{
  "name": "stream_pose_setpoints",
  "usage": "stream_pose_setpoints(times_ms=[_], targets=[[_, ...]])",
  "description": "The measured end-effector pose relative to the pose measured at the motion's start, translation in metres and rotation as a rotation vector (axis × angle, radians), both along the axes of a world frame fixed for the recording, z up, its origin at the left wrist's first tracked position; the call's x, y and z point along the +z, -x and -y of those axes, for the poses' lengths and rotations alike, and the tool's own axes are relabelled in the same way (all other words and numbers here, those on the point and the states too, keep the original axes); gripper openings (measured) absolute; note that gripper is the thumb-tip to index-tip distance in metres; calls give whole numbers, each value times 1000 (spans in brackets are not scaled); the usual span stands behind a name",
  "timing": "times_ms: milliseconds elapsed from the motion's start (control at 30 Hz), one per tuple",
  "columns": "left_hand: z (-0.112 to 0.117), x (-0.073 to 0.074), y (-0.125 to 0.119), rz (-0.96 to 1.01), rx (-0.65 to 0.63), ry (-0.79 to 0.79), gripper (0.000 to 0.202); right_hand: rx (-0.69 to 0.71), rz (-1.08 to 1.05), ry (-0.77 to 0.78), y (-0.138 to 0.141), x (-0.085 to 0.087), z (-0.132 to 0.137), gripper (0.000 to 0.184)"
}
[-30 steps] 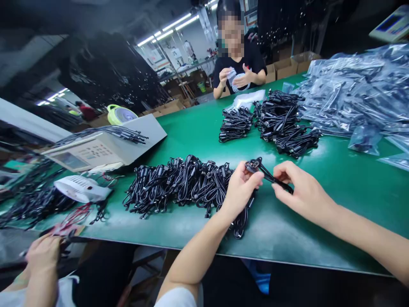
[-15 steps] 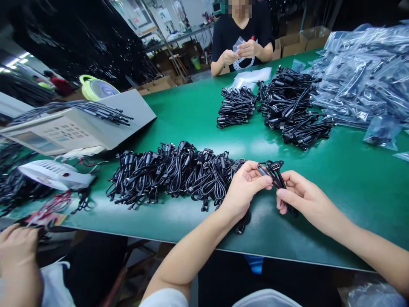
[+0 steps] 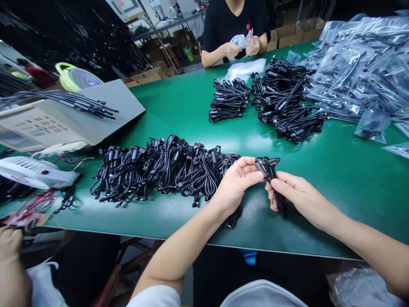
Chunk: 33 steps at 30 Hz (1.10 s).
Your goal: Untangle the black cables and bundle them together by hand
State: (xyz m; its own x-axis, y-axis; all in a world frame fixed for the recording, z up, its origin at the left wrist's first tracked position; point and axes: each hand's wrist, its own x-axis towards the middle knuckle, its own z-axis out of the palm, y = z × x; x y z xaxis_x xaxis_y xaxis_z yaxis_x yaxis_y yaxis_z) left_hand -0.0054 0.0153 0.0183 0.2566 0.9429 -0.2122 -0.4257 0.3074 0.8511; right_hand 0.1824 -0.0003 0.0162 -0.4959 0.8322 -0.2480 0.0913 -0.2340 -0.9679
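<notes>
A bundled black cable (image 3: 273,174) with a USB socket at its upper end is held up over the green table (image 3: 345,179). My right hand (image 3: 295,194) is closed around the middle of the bundle, thumb on top. With thumb and fingers, my left hand (image 3: 238,181) pinches the thick dark part at the bundle's upper left. Just left of that hand lies a long row of similar coiled black cables (image 3: 169,166), partly covered by my left wrist.
Across the table a person (image 3: 236,34) handles a small clear bag. Cable piles (image 3: 284,98) and a heap of bagged cables (image 3: 361,72) lie on the far right. A beige instrument (image 3: 108,111) and a white fan (image 3: 35,170) stand left. Another person's hand (image 3: 11,245) shows at lower left.
The view has shifted slightly, so things sit a little further left and higher. Both my hands keep hold of the cable. The person opposite has moved their hands apart at the bag.
</notes>
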Motion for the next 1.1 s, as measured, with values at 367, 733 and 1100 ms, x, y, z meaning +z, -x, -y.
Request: stream_pose_setpoints(times_ms=[367,733,1100], targets=[[2,-1,3,-11,-113,-98,38,-11,-182,239,3,-1,1,37],[6,1,-1,-205,-66,-182,36,53,-98,140,5,-1,0,39],[7,3,-2,-219,-60,-181,34,63,-7,67,5,-1,-1,35]])
